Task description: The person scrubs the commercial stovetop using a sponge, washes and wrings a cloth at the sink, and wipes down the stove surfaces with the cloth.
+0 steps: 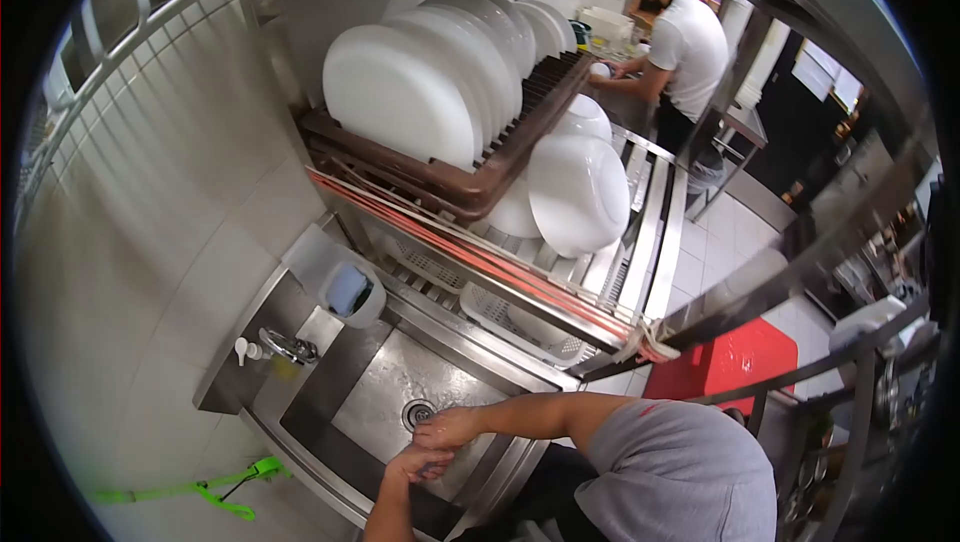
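Over the steel sink (375, 407), my two hands meet close to the drain (419, 414). My right hand (448, 429) reaches in from the right, its fingers curled against the other hand. My left hand (420, 463) comes up from below with bent fingers pressed to the right one. Both look closed on each other; anything small between the palms is hidden. A chrome faucet (290, 346) stands at the sink's left edge beside a white pump nozzle (247, 350). Behind it, a white plastic container (362, 304) holds a blue sponge or cloth (347, 288).
White plates (400, 92) stand in a brown rack (480, 187) on a slatted shelf, next to white bowls (578, 192). Orange cords (480, 257) run along the shelf edge. A red bin (725, 362) stands right. A co-worker (685, 47) holds a white item at the back.
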`<action>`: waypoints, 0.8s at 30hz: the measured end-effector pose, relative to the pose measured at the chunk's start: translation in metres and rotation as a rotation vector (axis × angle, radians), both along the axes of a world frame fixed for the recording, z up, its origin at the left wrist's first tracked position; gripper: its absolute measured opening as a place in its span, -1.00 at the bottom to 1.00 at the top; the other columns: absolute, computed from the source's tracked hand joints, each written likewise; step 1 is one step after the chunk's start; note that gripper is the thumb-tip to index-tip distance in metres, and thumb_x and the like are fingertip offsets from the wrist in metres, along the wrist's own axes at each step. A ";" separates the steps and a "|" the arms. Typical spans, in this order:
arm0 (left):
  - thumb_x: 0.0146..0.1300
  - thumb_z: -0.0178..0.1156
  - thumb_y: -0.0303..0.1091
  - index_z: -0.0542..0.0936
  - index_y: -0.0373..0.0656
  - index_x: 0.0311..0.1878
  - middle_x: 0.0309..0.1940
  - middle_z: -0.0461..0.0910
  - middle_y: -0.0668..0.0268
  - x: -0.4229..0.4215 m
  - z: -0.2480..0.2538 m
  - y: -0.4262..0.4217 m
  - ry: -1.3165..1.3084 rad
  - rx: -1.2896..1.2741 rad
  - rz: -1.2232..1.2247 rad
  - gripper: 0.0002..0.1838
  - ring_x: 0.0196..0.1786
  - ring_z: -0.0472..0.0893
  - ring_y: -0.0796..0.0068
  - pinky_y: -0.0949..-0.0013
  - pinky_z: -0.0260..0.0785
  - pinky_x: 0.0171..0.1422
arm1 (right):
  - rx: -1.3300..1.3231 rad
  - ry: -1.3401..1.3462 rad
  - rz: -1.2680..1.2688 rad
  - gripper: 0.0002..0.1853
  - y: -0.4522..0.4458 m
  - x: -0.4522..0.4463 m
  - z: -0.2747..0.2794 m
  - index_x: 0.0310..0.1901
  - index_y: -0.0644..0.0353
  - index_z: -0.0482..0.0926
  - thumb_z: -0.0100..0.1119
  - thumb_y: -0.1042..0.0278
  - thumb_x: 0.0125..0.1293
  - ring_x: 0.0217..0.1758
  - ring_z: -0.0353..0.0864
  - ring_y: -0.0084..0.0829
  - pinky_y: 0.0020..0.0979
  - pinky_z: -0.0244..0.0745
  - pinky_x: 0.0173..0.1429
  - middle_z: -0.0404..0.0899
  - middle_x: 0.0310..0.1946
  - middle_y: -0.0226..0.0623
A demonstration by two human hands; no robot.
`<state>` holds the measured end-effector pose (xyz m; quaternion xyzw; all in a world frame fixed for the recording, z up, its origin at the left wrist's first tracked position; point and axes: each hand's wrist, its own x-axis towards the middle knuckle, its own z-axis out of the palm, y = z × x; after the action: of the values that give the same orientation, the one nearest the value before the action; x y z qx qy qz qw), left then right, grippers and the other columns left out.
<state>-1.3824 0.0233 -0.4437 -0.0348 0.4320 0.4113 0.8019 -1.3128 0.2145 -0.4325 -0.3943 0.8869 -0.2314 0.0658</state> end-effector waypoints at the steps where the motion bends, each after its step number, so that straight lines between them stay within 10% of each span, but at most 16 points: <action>1: 0.19 0.45 -0.36 0.57 -0.12 -0.31 -0.60 0.42 0.44 -0.002 0.001 0.005 0.191 -0.013 -0.063 -0.80 -0.65 0.33 0.65 0.54 0.06 -0.65 | -0.096 -0.034 -0.102 -0.74 -0.009 0.004 -0.014 -0.06 0.27 0.41 0.12 0.34 0.29 0.07 0.65 -0.08 -0.12 0.62 0.00 0.57 0.02 0.02; 6: 0.14 0.42 -0.32 0.61 -0.18 -0.28 -0.58 0.58 0.29 -0.001 -0.044 0.005 0.752 0.036 -0.384 -0.80 -0.59 0.57 0.39 0.32 0.32 -0.61 | 0.112 -0.315 -0.579 -0.75 -0.047 0.017 -0.019 -0.08 0.26 0.56 0.20 0.40 0.20 -0.20 0.75 0.04 -0.05 0.65 -0.10 0.71 -0.26 0.03; 8: 0.09 0.39 -0.26 0.63 -0.26 -0.26 -0.49 0.68 0.04 0.027 -0.072 -0.003 1.693 0.263 -0.419 -0.73 -0.36 0.73 0.02 0.07 0.56 -0.32 | 0.123 -0.458 -0.600 -0.72 -0.048 0.016 -0.014 -0.17 0.28 0.64 0.31 0.45 0.03 -0.27 0.75 -0.08 -0.13 0.63 -0.15 0.72 -0.30 -0.02; 9: 0.09 0.37 -0.16 0.60 -0.27 -0.16 -0.33 0.70 -0.11 0.035 -0.033 0.002 1.607 0.155 -0.513 -0.62 -0.14 0.71 -0.15 -0.02 0.56 -0.02 | 0.116 -0.452 -0.612 -0.72 -0.049 0.012 -0.025 -0.17 0.28 0.64 0.31 0.45 0.03 -0.27 0.75 -0.08 -0.13 0.63 -0.15 0.72 -0.30 -0.02; 12: 0.12 0.37 -0.14 0.55 -0.21 -0.06 -0.28 0.71 -0.07 0.052 -0.002 0.006 1.785 0.036 -0.410 -0.58 -0.14 0.71 -0.12 -0.06 0.55 -0.04 | 0.068 -0.989 -0.605 -0.74 -0.037 0.004 -0.038 -0.28 0.31 0.70 0.36 0.46 -0.09 -0.39 0.70 -0.18 -0.16 0.56 -0.36 0.70 -0.37 -0.02; 16: 0.16 0.37 -0.19 0.49 -0.19 -0.06 -0.35 0.68 -0.04 0.050 0.005 -0.006 1.925 0.451 -0.382 -0.60 -0.25 0.69 -0.16 -0.10 0.54 -0.07 | -0.324 -1.323 -0.865 -0.56 -0.041 0.048 -0.031 -0.09 0.35 0.64 0.39 0.46 -0.11 -0.18 0.61 -0.11 -0.17 0.53 -0.07 0.66 -0.28 -0.01; 18: 0.20 0.37 -0.20 0.52 -0.21 -0.09 -0.47 0.64 0.05 0.045 -0.010 -0.015 1.787 0.242 -0.330 -0.65 -0.41 0.68 -0.04 -0.05 0.58 -0.19 | -0.446 -0.307 -1.268 -0.39 -0.055 0.072 -0.017 0.13 0.32 0.52 0.40 0.43 -0.04 0.00 0.58 0.06 -0.01 0.49 0.13 0.57 -0.03 0.12; 20: 0.28 0.34 -0.23 0.55 -0.23 -0.15 -0.54 0.58 0.16 0.021 -0.034 -0.024 0.591 -0.008 0.068 -0.73 -0.50 0.64 0.16 0.08 0.60 -0.30 | -0.252 -0.131 -0.954 -0.20 -0.058 0.096 0.014 0.43 0.30 0.23 0.28 0.45 0.11 0.39 0.34 0.12 -0.01 0.36 0.39 0.23 0.38 0.20; 24: 0.42 0.22 -0.30 0.48 -0.05 -0.34 -0.62 0.38 0.45 0.034 -0.002 -0.048 0.171 0.036 -0.106 -0.81 -0.63 0.41 0.55 0.40 0.34 -0.54 | -0.029 0.337 -0.491 -0.33 -0.065 0.114 0.054 0.39 0.30 0.28 0.16 0.36 0.22 0.38 0.35 0.03 -0.14 0.43 0.35 0.35 0.26 0.10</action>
<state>-1.3484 -0.0247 -0.4458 0.0377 0.4927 0.3774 0.7832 -1.1986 0.1499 -0.3789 -0.2017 0.9508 -0.1845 -0.1460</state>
